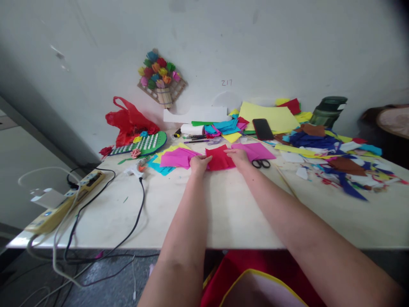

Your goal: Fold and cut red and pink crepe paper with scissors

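Note:
A piece of red paper (219,157) lies at the middle of the table between both hands. My left hand (200,163) pinches its left edge, with the thumb on top. My right hand (238,156) grips its upper right part between thumb and fingers. Left of it are pink paper sheets (175,158), fanned over yellow and blue paper (161,169). Another pink sheet (257,151) lies just right of my right hand, with black-handled scissors (261,163) at its front edge; their blades are hidden.
Mixed paper scraps (347,166) cover the table's right side. A phone (263,129) and a green bottle (329,111) stand behind. To the left are a hot glue gun (137,168), its black cord, a power strip (65,204) and a red plastic bag (128,121). A thin stick (286,181) lies by my right forearm.

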